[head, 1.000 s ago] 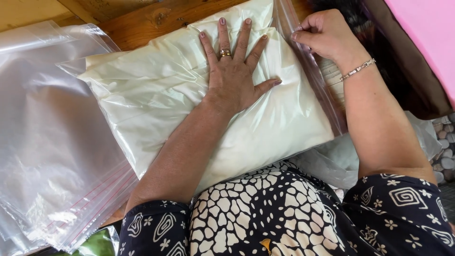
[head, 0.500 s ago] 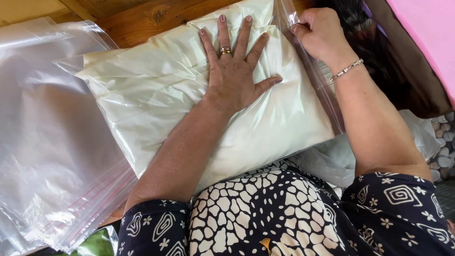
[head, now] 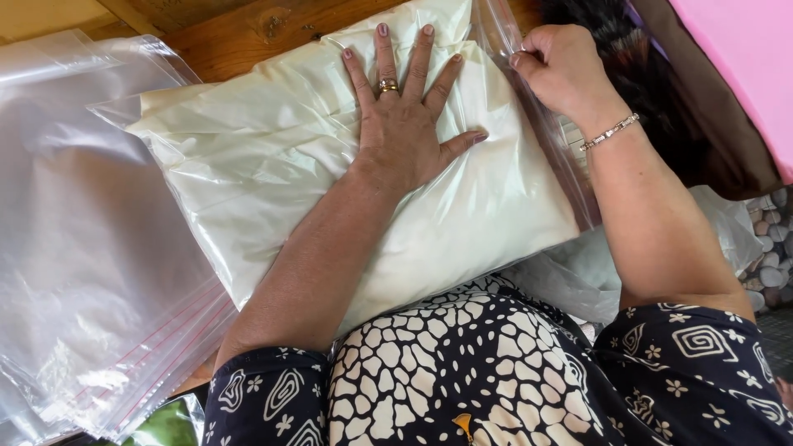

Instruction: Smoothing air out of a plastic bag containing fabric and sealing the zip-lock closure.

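While the left hand [head: 402, 124] lies spread flat on the cream fabric pack [head: 273, 173] on the bench [head: 239, 29], the right hand [head: 557, 70] pinches its clear bag's zip edge [head: 529, 107]; soft, light, slippery, probably best gripped at that edge.

A knotted brown wooden tabletop [head: 248, 33] lies under soft daylight. Grey rounded floor pebbles [head: 772, 239] show at right, beside a flat pink panel [head: 743, 58].

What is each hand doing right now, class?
Left hand: open, pressed flat on the bag.
Right hand: closed, pinching the bag's zip edge.
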